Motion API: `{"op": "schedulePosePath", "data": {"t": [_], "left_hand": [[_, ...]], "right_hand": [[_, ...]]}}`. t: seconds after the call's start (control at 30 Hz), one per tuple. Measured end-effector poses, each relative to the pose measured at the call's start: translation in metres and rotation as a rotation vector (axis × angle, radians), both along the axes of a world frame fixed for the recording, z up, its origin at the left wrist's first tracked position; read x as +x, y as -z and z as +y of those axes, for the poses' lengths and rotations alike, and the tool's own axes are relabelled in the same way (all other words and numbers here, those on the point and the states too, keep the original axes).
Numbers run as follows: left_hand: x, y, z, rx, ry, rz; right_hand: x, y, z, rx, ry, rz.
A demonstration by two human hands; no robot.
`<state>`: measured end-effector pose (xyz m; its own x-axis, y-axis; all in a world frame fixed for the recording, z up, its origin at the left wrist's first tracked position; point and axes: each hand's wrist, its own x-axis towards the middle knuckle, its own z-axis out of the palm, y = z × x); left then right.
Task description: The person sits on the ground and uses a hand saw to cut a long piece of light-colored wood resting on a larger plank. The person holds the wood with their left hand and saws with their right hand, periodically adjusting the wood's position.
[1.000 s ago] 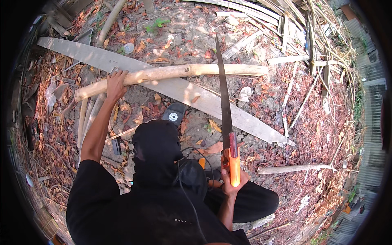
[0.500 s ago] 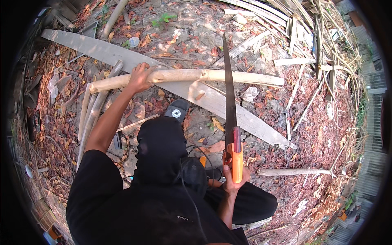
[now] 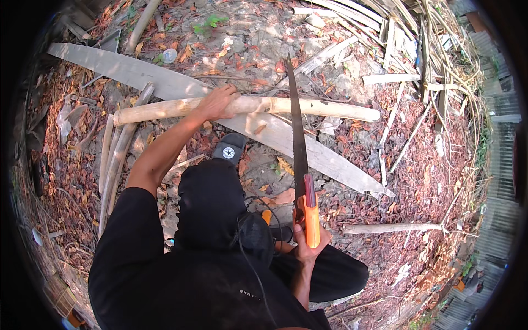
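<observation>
On leaf-strewn ground, slender poles lie toward the left edge; the left end of a thicker, pale, peeled wooden pole passes over them, and its length runs rightward across a long grey plank lying aslant; the person's left hand is clasped over the pole near its middle; below it sits a dark slide sandal; further right, the right hand is wrapped around the orange handle of a handsaw, its blade pointing away across the pole, though whether they touch cannot be told; wooden strips are heaped toward the far right corner.
</observation>
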<state>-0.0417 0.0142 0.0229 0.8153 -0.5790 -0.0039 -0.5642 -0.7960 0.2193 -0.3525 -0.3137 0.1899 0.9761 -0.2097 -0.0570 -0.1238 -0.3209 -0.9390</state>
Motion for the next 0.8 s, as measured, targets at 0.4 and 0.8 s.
{"op": "schedulePosePath", "data": {"t": [0.4, 0.8], "left_hand": [[0.007, -0.005, -0.062, 0.089, -0.114, 0.039], [-0.002, -0.006, -0.06, 0.011, -0.025, -0.099]], "right_hand": [[0.018, 0.045, -0.001, -0.031, 0.011, 0.052], [0.01, 0.02, -0.004, -0.091, 0.004, 0.041]]}}
